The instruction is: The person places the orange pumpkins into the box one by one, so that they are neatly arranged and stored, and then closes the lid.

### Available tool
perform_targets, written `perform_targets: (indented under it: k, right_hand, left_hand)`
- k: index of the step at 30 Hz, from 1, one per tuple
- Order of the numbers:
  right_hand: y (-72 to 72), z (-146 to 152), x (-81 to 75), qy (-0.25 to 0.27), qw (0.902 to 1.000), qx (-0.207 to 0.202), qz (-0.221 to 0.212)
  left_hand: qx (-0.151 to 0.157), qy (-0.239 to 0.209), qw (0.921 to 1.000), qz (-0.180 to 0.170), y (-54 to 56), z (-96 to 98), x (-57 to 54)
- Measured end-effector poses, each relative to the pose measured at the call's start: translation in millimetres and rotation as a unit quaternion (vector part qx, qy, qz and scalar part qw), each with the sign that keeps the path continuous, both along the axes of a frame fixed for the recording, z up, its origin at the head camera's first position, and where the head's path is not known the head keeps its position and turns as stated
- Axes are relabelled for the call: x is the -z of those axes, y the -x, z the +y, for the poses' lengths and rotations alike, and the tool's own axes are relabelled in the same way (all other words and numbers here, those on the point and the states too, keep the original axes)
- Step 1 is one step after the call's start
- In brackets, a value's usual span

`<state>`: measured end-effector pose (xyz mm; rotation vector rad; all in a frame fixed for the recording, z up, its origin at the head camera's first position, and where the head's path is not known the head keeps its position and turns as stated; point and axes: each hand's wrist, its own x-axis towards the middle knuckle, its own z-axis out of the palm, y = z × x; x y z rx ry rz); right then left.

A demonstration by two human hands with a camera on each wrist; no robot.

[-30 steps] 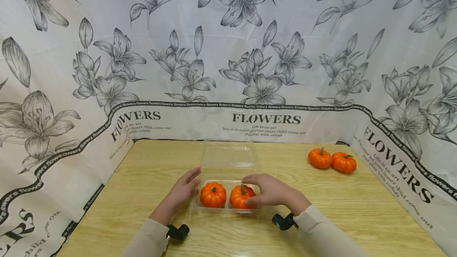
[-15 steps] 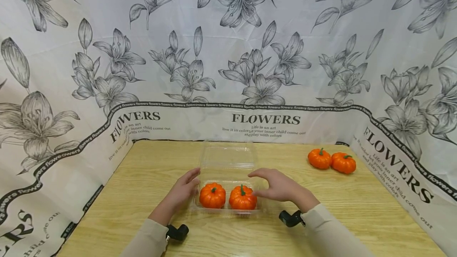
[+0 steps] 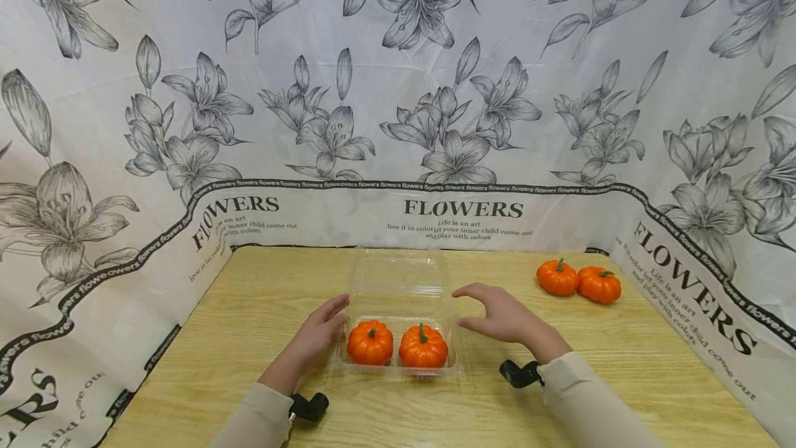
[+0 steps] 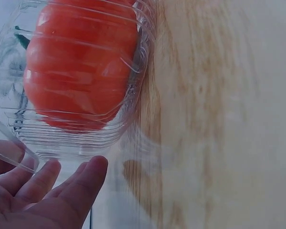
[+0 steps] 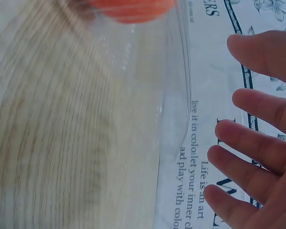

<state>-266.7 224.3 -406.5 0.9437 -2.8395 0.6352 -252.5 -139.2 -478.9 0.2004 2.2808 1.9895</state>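
A clear plastic clamshell box (image 3: 398, 369) stands on the table with its lid (image 3: 398, 274) laid back behind it. Two small orange pumpkins with green stems sit side by side in its base: a left one (image 3: 370, 343) and a right one (image 3: 423, 346). My left hand (image 3: 319, 332) rests at the box's left end; in the left wrist view its loosely straight fingertips (image 4: 97, 164) lie against the ribbed wall, one finger partly behind the clear rim. To the right of the box, my right hand (image 3: 506, 314) is raised with fingers spread, holding nothing and apart from the box.
Two more orange pumpkins stand close together at the back right of the wooden table (image 3: 249, 296): one on the left (image 3: 557, 277), one on the right (image 3: 600, 285). A white flower-printed cloth (image 3: 348, 213) walls the back and sides.
My right hand has let go of the right pumpkin in the box and moved right and away, its fingers spreading. The left hand stays at the box's left end.
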Motion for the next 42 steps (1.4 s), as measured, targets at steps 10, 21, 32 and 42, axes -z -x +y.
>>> perform_targets:
  k: [10,21,32,42]
  right_hand:
    - [13.7,20,6.0,0.014,0.9973,0.065,0.031]
    - [30.5,43,17.3,0.021,0.9877,0.149,0.041]
    - [48.2,68,20.0,0.033,0.9761,0.212,0.032]
    - [55.2,83,21.3,0.029,0.9657,0.258,0.004]
  left_hand:
    - [0.000,-0.004,1.0000,0.002,-1.5,0.8,-0.7]
    - [-0.007,-0.006,1.0000,0.002,-1.8,1.8,-0.8]
    - [-0.004,0.008,1.0000,0.002,-1.9,1.9,-2.1]
    - [0.001,0.007,1.0000,0.002,-2.7,1.1,-2.1]
